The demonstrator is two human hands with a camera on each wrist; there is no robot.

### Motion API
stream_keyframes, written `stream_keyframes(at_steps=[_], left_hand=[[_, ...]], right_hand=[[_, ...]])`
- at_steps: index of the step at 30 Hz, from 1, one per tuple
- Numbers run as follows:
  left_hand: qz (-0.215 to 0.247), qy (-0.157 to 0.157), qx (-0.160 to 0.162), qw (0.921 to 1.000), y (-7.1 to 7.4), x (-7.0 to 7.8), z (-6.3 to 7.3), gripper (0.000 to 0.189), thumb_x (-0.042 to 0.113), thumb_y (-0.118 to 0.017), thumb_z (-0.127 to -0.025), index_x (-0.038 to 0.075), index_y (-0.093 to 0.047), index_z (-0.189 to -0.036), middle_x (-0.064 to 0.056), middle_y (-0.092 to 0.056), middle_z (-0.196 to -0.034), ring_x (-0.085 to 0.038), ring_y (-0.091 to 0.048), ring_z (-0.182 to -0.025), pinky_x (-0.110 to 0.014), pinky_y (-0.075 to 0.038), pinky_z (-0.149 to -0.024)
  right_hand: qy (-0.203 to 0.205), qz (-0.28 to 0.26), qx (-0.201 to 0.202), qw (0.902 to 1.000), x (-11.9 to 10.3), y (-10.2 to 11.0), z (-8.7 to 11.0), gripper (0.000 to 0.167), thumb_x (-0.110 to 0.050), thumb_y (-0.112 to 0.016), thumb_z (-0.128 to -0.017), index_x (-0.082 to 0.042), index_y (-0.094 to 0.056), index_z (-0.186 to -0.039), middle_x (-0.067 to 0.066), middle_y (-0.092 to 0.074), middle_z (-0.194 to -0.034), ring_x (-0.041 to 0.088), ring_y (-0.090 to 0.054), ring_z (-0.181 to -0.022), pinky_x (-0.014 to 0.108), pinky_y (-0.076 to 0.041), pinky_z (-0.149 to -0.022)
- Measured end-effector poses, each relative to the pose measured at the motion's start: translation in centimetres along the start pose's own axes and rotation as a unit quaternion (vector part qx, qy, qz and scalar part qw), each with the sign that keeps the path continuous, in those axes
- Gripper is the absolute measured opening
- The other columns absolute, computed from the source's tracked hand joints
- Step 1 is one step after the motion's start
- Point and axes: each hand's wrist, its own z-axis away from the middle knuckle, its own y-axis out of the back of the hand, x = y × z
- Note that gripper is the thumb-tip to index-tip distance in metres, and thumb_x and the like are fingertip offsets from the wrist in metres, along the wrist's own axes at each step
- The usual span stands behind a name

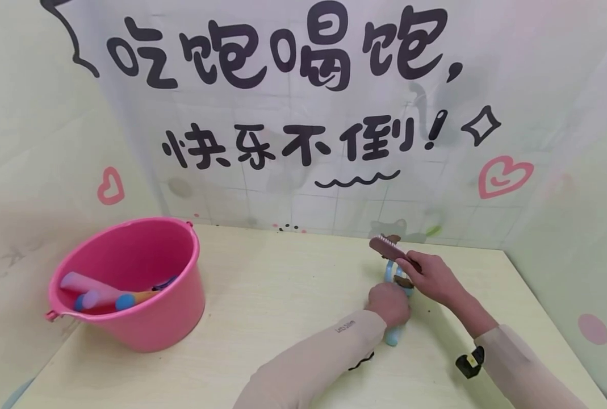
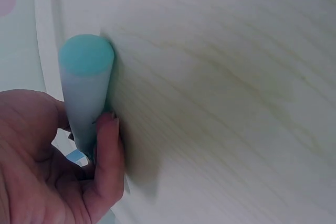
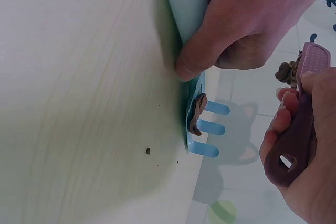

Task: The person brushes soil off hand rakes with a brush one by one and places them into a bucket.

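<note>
My left hand (image 1: 389, 304) grips the pale blue handle (image 2: 86, 103) of a small hand rake with blue tines (image 3: 210, 128), held low over the table. A strip of brown, mud-like matter (image 3: 198, 114) clings to the rake just behind the tines. In my right hand (image 1: 433, 275) is a brush (image 1: 387, 248) with a maroon handle and white bristles, raised above the rake's far end. Another brown clump (image 3: 287, 73) shows at the bristle side of the brush head. Small brown crumbs (image 3: 148, 151) lie on the table near the rake.
A pink bucket (image 1: 193, 295) stands at the left of the pale wooden table (image 1: 262, 272), with several colourful tool handles (image 1: 96, 289) inside. Printed cloth walls (image 1: 283, 199) close off the back and sides. A black device (image 1: 470, 362) is strapped at my right wrist.
</note>
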Motion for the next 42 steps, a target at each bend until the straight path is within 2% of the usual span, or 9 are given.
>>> stream_keyframes(at_steps=[9,17,25,30,42], left_hand=[[-0.008,-0.014,0.005,0.9999,0.0,-0.2,0.0,0.023,0.038,-0.064,-0.096,0.018,-0.073,-0.093,0.004,-0.062,-0.081,-0.009,-0.055,-0.069,-0.028,-0.052,-0.061],[0.011,-0.018,-0.018,0.9996,0.3,-0.6,0.1,0.020,0.034,-0.062,-0.099,0.018,-0.072,-0.096,0.002,-0.061,-0.081,-0.011,-0.054,-0.068,-0.029,-0.052,-0.062],[0.059,-0.030,-0.015,0.9977,0.6,-1.8,0.4,0.022,0.028,-0.061,-0.098,0.016,-0.066,-0.081,0.002,-0.060,-0.078,-0.014,-0.054,-0.067,-0.031,-0.050,-0.061],[0.076,-0.042,-0.012,0.9961,0.8,-2.1,0.6,0.024,0.027,-0.062,-0.098,0.014,-0.063,-0.078,0.001,-0.057,-0.076,-0.014,-0.052,-0.063,-0.031,-0.049,-0.058],[0.126,-0.014,-0.018,0.9917,1.0,-2.7,0.6,0.026,0.028,-0.061,-0.098,0.014,-0.061,-0.076,0.001,-0.055,-0.072,-0.014,-0.052,-0.059,-0.029,-0.047,-0.056]], right_hand=[[-0.001,-0.004,0.001,1.0000,-0.1,-0.2,0.0,0.024,-0.021,-0.064,-0.103,-0.013,-0.057,-0.081,-0.007,-0.046,-0.062,0.010,-0.044,-0.052,0.030,-0.039,-0.049],[-0.013,-0.002,-0.011,0.9999,-0.1,-0.2,0.2,0.022,-0.022,-0.062,-0.103,-0.011,-0.059,-0.084,-0.005,-0.048,-0.064,0.011,-0.045,-0.053,0.029,-0.039,-0.050],[-0.004,-0.010,-0.012,0.9999,-0.1,-0.3,0.2,0.024,-0.022,-0.062,-0.104,-0.013,-0.057,-0.082,-0.006,-0.046,-0.062,0.009,-0.043,-0.051,0.029,-0.038,-0.049],[0.003,-0.010,-0.008,0.9999,0.0,-0.4,0.3,0.025,-0.020,-0.062,-0.103,-0.014,-0.055,-0.080,-0.008,-0.045,-0.061,0.008,-0.042,-0.051,0.029,-0.037,-0.048],[0.007,-0.012,-0.001,0.9999,-0.1,-0.3,0.0,0.028,-0.020,-0.062,-0.103,-0.014,-0.054,-0.077,-0.008,-0.043,-0.059,0.008,-0.041,-0.049,0.029,-0.037,-0.047]])
